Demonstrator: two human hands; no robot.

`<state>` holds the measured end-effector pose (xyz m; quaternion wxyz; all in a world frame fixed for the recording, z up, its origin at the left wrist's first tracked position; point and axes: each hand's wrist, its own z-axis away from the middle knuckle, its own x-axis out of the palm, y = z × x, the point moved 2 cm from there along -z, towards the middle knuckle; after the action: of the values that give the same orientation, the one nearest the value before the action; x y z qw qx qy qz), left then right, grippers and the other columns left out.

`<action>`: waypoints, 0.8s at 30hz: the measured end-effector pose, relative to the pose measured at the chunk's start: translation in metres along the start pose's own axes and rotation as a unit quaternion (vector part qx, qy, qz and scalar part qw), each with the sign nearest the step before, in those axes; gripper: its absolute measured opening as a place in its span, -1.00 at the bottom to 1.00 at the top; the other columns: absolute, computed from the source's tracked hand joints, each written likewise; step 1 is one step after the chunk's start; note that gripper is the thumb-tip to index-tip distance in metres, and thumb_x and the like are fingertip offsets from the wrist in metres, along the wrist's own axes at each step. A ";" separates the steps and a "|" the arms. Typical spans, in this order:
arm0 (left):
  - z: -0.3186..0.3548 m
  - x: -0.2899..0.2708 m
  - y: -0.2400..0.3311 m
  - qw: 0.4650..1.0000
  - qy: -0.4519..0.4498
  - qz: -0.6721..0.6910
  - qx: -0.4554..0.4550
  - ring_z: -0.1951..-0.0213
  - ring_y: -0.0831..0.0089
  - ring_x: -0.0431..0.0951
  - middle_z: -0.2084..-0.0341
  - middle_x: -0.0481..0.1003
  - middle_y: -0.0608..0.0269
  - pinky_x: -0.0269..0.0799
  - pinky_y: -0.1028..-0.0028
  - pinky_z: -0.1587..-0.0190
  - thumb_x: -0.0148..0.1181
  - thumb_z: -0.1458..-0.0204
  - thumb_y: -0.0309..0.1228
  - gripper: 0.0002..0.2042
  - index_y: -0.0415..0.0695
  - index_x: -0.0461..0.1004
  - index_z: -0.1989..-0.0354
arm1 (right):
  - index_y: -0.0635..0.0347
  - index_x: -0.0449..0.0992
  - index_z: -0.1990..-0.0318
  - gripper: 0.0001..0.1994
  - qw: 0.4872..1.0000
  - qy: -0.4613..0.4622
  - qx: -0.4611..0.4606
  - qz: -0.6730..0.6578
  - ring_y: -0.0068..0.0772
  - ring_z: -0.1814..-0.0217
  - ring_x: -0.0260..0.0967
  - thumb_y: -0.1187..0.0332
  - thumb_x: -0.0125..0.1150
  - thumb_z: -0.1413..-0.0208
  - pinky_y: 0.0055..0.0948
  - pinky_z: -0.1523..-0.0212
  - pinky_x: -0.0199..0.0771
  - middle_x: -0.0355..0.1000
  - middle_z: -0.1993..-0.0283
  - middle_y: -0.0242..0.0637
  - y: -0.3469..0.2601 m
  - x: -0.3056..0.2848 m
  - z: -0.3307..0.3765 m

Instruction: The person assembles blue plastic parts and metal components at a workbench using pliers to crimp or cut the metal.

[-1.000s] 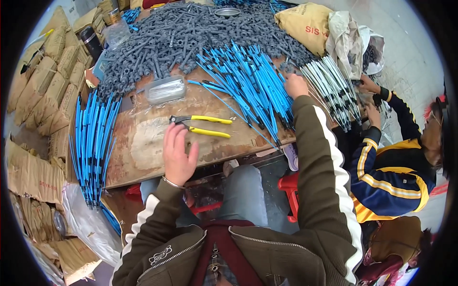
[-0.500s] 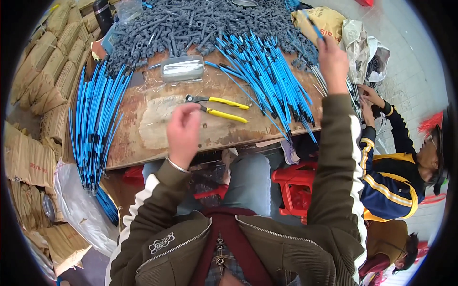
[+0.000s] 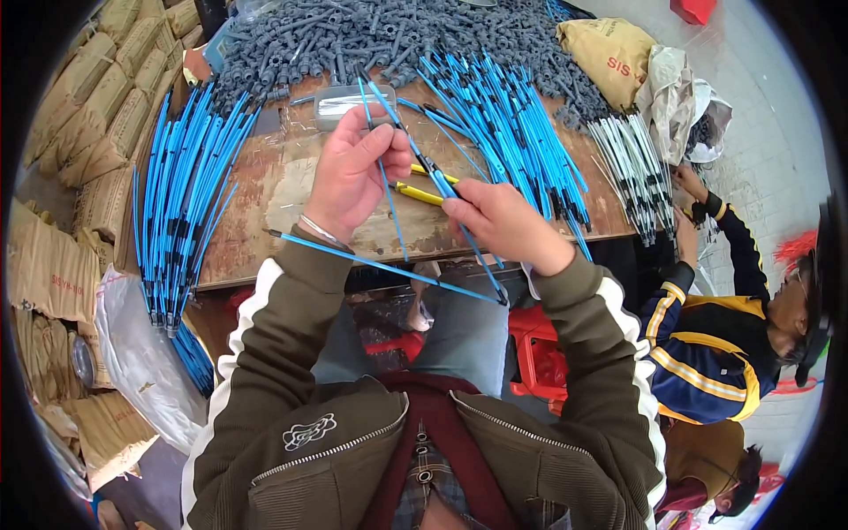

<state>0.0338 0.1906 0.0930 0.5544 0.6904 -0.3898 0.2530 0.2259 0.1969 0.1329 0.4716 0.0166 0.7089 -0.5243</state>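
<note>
A thin blue jointed rod [image 3: 424,162] with black fittings slants between my hands above the table. My left hand [image 3: 355,172] has its thumb and fingers closed around the rod's upper part. Lower down, my right hand [image 3: 511,228] grips the same rod near a black joint. From its lower end a folded blue arm runs back left over my lap, and a thinner blue strip hangs below my left fingers. Yellow-handled pliers [image 3: 419,193] lie behind the rod, their jaws hidden. Beyond my left hand is a clear plastic box [image 3: 395,92] of thin white pins.
Blue rod bundles lie at the left [image 3: 177,212] and right [image 3: 512,132] of the wooden table [image 3: 287,181]. Grey plastic fittings [image 3: 327,44] heap at the back. Pale rods [image 3: 632,168] lie near a co-worker [image 3: 707,344]. A red stool [image 3: 534,349] stands below.
My right hand has come back from the far right toward the middle with a blue jointed rod. My left hand has risen from beside the pliers and taken hold of its upper part.
</note>
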 end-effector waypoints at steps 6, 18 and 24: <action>0.014 -0.029 -0.005 0.996 -0.017 -0.029 -0.078 0.65 0.56 0.40 0.64 0.42 0.27 0.31 0.58 0.62 -0.01 -0.05 -0.51 -0.89 -0.13 0.37 0.24 | 0.23 0.46 0.33 -0.78 0.920 0.232 -0.020 0.316 0.01 0.32 0.41 0.25 0.06 -0.04 -0.15 0.37 0.39 0.41 0.42 0.03 0.055 -0.031 -0.086; 0.016 -0.038 -0.008 0.992 0.069 0.023 -0.102 0.54 0.43 0.53 0.52 0.52 0.12 0.44 0.50 0.50 -0.04 -0.06 -0.48 -0.88 -0.18 0.38 0.25 | 0.31 0.40 0.31 -0.77 0.865 0.361 0.000 0.348 -0.11 0.42 0.42 0.29 -0.03 -0.11 -0.23 0.38 0.43 0.43 0.38 -0.09 0.030 -0.061 -0.108; 0.012 -0.044 -0.012 0.989 0.079 0.037 -0.117 0.44 0.36 0.57 0.42 0.54 0.07 0.49 0.43 0.39 -0.05 -0.08 -0.46 -0.88 -0.16 0.39 0.25 | 0.32 0.39 0.26 -0.82 0.950 0.286 -0.062 -0.108 -0.62 0.50 0.35 0.36 -0.03 -0.15 -0.57 0.52 0.34 0.41 0.50 -0.35 0.002 -0.091 -0.065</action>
<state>0.0175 0.1912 0.0488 0.6506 0.5837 -0.3968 0.2801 0.2349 0.2903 0.1942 0.1900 0.0603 0.8425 -0.5005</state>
